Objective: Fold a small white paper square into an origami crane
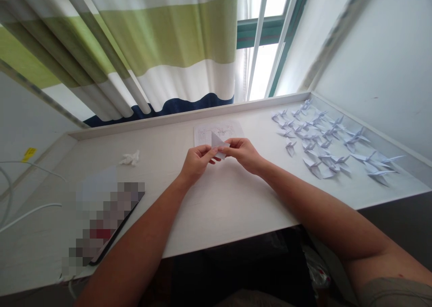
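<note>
Both left hand (195,164) and right hand (246,155) are pinching one folded paper (218,140), each grip clamped on it; white shapes (325,144), seemingly paper cranes, are resting on the worktop (229,201).

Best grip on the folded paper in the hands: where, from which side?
Pinch the folded paper by its exposed pointed tip, likely from the far side: the tip juts free, while the left hand and right hand hold the near part.
</note>
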